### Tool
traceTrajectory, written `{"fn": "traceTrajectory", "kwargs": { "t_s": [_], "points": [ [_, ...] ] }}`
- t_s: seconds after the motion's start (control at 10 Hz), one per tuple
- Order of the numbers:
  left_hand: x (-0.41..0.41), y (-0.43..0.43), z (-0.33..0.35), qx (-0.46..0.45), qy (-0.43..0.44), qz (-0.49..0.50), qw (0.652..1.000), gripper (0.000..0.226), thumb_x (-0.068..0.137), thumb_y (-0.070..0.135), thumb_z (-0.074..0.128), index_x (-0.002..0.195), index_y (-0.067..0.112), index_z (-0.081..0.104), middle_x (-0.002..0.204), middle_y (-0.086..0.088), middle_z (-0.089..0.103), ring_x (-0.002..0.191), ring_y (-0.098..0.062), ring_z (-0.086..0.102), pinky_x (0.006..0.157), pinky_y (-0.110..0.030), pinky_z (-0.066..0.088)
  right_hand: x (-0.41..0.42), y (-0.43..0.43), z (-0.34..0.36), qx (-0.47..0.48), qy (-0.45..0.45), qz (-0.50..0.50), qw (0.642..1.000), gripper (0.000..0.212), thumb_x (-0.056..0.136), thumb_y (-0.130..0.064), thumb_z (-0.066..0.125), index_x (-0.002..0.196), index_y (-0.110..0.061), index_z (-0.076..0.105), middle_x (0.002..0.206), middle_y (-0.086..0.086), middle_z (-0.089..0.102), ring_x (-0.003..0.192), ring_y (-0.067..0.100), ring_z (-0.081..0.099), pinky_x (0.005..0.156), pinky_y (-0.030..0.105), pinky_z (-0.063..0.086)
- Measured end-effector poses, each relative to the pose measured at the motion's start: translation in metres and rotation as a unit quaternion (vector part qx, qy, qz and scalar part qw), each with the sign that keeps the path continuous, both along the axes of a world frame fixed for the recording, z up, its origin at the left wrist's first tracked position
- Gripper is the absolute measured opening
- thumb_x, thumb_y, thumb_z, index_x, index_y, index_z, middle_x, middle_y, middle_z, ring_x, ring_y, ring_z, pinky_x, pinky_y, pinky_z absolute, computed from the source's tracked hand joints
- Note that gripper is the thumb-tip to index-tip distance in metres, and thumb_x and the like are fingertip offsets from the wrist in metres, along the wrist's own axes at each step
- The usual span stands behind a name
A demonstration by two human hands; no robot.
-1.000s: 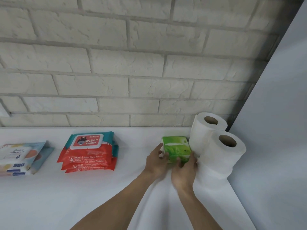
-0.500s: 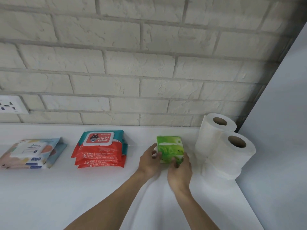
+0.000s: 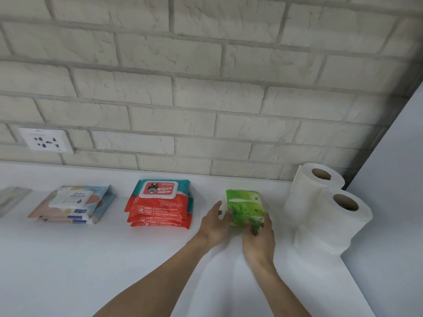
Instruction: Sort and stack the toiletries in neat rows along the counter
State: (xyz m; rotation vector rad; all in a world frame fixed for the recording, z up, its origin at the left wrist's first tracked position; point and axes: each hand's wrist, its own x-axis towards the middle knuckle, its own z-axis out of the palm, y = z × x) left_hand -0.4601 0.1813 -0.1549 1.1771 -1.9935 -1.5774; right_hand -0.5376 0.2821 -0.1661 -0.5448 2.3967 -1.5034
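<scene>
Green tissue pack (image 3: 244,205) sits near the counter's (image 3: 91,259) back right corner, between the red wipes stack (image 3: 160,209) and the toilet rolls (image 3: 320,211). The left hand (image 3: 215,223) grips its left side and the right hand (image 3: 258,239) pinches its near edge (fingers curled). It is probably being squared into the row; next, let go gently.

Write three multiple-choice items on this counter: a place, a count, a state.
1. The green pack lies: A between the red wipes stack and the toilet rolls; B on the rolls; C left of the wipes.
2. Toilet rolls with the hollow end in view: A one; B two; C four.
3. The green pack is: A untouched; B gripped by the left hand and the right hand; C torn open.
Key: A, wipes on its left, rolls on its right; B, two holes show; B, both hands' fingers curl on it.
</scene>
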Motion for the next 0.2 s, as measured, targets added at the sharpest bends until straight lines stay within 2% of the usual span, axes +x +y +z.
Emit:
{"fn": "traceTrajectory", "kwargs": {
  "t_s": [0.1,0.2],
  "points": [
    [0.022,0.006,0.008,0.003,0.014,-0.006,1.0,0.051,0.098,0.042,0.046,0.145,0.025,0.037,0.136,0.0,0.053,0.119,-0.016,0.052,0.102,-0.03,0.044,0.007,0.007,0.003,-0.007,-0.004,-0.009,1.0,0.069,0.095,-0.026,0.055,0.154,-0.024,0.02,0.131,0.014,0.054,0.092,0.025,0.063,0.083,0.029,0.045],
    [0.046,0.01,0.013,-0.005,0.031,-0.015,0.999,0.04,0.098,0.036,0.049,0.136,0.023,0.048,0.128,0.002,0.057,0.109,-0.012,0.055,0.09,-0.025,0.047,0.027,0.016,0.007,0.0,-0.008,-0.054,0.998,0.065,0.094,-0.025,0.057,0.152,-0.02,0.027,0.131,0.019,0.054,0.108,0.032,0.061,0.088,0.032,0.041]
  ]
}}
